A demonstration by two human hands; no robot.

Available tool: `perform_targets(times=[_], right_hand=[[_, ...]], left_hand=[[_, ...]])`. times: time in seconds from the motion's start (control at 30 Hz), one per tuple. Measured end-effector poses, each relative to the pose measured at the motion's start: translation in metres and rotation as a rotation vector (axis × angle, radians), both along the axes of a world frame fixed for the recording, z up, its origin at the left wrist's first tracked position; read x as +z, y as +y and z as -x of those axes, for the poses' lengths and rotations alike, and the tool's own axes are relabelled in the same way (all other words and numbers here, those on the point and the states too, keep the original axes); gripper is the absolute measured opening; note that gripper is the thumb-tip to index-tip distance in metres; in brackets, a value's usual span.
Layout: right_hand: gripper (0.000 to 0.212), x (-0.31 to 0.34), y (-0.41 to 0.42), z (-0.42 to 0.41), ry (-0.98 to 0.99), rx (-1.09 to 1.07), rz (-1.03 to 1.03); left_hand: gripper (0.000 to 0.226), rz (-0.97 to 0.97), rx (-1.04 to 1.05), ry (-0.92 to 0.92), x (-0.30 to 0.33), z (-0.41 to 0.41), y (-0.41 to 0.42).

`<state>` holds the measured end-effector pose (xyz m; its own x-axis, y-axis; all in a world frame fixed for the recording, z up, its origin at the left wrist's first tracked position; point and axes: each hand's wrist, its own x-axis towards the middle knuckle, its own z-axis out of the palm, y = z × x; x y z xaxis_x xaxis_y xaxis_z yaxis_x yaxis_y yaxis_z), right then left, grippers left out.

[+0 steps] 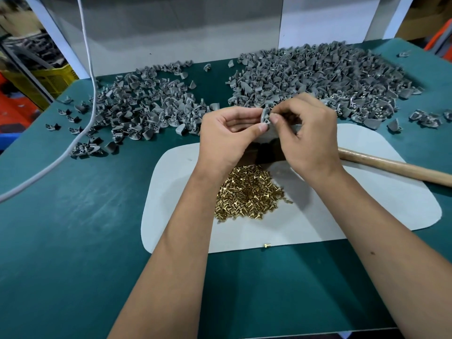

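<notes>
**Seating a brass insert in a grey part**

I am holding one grey part [265, 116] in the air above the far edge of the white mat [367, 204]. My left grip [227, 135] is pinching its lower end and my right grip [308, 133] is pinching its top, fingers curled tight. I am judging this to be the insert-fitting step, though I cannot tell whether an insert is under my fingertips. Next I am expecting to press it in square, or to pick one from the brass inserts [249, 192] below.
</notes>
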<state>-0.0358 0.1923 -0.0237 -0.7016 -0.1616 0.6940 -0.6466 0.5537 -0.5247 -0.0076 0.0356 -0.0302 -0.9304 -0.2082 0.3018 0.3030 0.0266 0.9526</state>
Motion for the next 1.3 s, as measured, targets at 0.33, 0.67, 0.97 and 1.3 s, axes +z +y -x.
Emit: perform_targets(times=[0.33,0.67,0.97,1.3], right_hand=[[0.009,-0.001,-0.001,-0.001,0.012,0.035,-0.005],[0.004,-0.001,-0.007,-0.005,0.097,0.018,-0.063],[0.005,-0.002,-0.008,-0.006,0.04,-0.023,-0.054],[0.011,0.011,0.004,-0.004,-0.113,0.009,-0.124]], left_hand=[[0.031,-0.064,-0.015,-0.05,0.0,-0.001,-0.002],[0.029,-0.05,-0.001,-0.082,0.005,-0.005,-0.003],[0.027,0.026,0.046,-0.07,0.006,-0.005,0.002],[0.032,0.342,0.145,0.041,0.0,-0.001,0.009]])
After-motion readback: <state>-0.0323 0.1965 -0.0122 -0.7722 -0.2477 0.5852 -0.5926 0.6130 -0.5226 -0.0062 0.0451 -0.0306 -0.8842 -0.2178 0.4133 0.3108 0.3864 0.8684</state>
